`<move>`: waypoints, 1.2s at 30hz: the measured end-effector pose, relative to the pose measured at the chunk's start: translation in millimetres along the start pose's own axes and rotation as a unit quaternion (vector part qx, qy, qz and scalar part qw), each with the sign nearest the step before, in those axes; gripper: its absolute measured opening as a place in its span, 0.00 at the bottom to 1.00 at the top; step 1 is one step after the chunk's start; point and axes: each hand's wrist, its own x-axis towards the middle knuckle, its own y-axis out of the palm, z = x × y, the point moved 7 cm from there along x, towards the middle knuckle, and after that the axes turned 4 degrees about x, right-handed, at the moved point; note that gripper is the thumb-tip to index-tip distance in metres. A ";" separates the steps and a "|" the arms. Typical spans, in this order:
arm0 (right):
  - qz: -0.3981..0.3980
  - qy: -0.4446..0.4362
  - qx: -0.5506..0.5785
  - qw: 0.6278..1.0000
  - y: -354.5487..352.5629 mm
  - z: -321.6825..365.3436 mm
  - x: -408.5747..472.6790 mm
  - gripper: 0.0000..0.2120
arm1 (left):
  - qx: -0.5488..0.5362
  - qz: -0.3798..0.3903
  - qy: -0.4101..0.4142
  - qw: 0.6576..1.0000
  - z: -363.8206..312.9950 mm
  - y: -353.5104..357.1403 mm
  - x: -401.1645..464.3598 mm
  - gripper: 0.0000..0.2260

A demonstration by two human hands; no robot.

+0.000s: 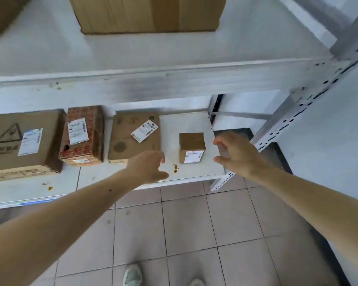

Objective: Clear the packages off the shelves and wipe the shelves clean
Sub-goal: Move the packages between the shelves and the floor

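Packages are basically all still on the lower shelf [194,172], four of them incl. the small box [191,147] with my empty left hand [151,167] and right hand [236,151] spread either side, stains [175,168] unwiped, so barely started imo.

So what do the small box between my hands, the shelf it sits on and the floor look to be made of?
Small box: plain brown cardboard, matte, with folded edges and a white paper label on its front.
Shelf: probably white-painted metal or coated board, smooth, stained with orange-brown spots; the perforated upright looks like grey steel.
Floor: beige tiles, likely ceramic, with dark grout lines.
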 end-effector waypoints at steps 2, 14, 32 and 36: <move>0.021 0.014 -0.055 0.998 37.0 -24.4 15.9 0.21 | 0.040 -0.005 0.003 0.999 9.1 23.5 33.3 0.18; -0.011 0.070 -0.070 0.995 190.2 -141.2 110.5 0.54 | 0.168 -0.068 0.002 0.983 43.5 156.4 226.4 0.33; -0.022 -0.065 0.150 0.986 219.2 -158.0 133.9 0.55 | -0.046 -0.166 0.179 0.969 34.8 187.3 291.8 0.59; -0.047 -0.057 0.154 0.985 207.3 -146.4 86.6 0.55 | -0.052 -0.152 0.228 0.960 15.3 187.8 257.5 0.59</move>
